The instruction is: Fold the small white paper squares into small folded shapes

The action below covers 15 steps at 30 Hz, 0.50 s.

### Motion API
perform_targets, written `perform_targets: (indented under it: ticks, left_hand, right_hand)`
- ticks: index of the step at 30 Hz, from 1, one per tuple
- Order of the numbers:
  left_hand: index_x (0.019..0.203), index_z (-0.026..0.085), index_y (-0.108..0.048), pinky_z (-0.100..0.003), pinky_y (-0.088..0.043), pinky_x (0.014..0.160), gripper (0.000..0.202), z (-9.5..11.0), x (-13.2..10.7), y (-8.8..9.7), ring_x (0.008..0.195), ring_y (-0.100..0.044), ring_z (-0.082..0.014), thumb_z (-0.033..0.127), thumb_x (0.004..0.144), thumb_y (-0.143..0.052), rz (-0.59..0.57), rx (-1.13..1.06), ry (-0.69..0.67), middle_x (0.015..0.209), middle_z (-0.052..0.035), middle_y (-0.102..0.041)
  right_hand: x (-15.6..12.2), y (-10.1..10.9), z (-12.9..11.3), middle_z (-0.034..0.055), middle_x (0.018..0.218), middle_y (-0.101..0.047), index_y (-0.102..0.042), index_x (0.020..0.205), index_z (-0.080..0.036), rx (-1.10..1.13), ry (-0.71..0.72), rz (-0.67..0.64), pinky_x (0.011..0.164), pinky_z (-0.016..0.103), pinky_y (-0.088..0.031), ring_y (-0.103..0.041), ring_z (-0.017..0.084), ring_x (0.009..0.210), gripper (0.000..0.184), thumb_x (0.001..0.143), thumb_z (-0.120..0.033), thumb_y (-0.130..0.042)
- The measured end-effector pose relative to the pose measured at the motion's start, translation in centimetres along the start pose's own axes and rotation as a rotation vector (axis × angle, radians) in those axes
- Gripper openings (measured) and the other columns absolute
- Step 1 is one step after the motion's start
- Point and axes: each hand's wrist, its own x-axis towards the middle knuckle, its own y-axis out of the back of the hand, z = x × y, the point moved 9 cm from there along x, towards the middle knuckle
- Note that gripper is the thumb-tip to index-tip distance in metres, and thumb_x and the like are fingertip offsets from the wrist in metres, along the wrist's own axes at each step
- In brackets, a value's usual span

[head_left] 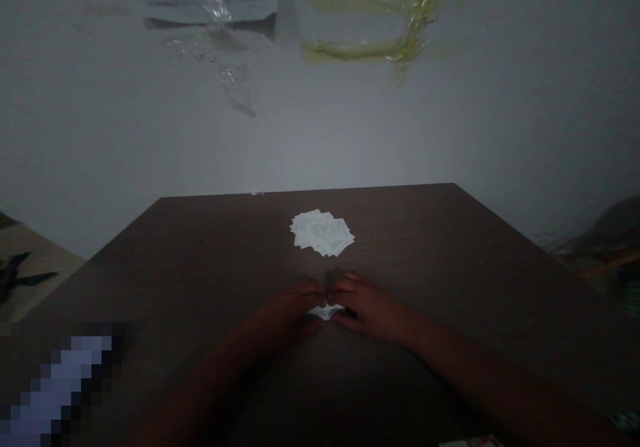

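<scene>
A small white piece of paper (326,313) is held low over the near middle of the table, between my two hands. My left hand (297,308) closes on its left side, thumb below and fingers above. My right hand (361,305) has its right side between thumb and curled fingers. The fingers cover most of the paper, so whether it is one sheet or several cannot be made out. Just beyond my hands lies a loose, fanned pile of printed paper slips (323,233).
The dark brown wooden table (200,240) meets a pale wall (350,127) at its far edge. Taped sheets and yellow tape (360,50) hang there. A pixelated bluish patch (65,380) covers something at the left front. Dark clutter (615,253) stands beyond the right edge.
</scene>
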Motion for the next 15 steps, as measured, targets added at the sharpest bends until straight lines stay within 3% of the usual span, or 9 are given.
perform_targets:
  ticks: [5,10,15]
  left_hand:
    - [0.145,0.027,-0.088,-0.051,-0.059,0.142,0.034,-0.5,0.1,0.0,0.157,-0.079,-0.0326,0.017,0.115,-0.077,-0.024,-0.023,0.005,0.169,-0.0100,-0.084]
    - [0.130,0.025,-0.091,-0.046,-0.065,0.133,0.028,0.4,0.5,-0.1,0.140,-0.086,-0.0297,0.014,0.118,-0.068,-0.063,0.005,-0.042,0.153,-0.0101,-0.090]
    - [0.150,0.026,-0.088,-0.045,-0.061,0.139,0.050,0.2,0.2,0.0,0.152,-0.083,-0.0308,0.005,0.110,-0.068,-0.050,0.030,-0.011,0.167,-0.0091,-0.086]
  right_hand:
    - [0.0,-0.3,-0.1,0.0098,0.127,-0.089,-0.091,0.126,-0.025,-0.005,0.024,-0.007,0.125,0.054,-0.063,-0.081,0.031,0.124,0.013,0.114,-0.029,-0.096]
    - [0.1,-0.1,0.1,0.0098,0.121,-0.088,-0.092,0.123,-0.024,0.021,-0.001,0.026,0.118,0.051,-0.064,-0.080,0.030,0.118,0.008,0.123,-0.027,-0.085]
    - [0.3,0.0,0.4,0.0081,0.116,-0.087,-0.092,0.119,-0.024,0.053,-0.036,0.060,0.115,0.048,-0.064,-0.080,0.028,0.112,0.010,0.123,-0.022,-0.083]
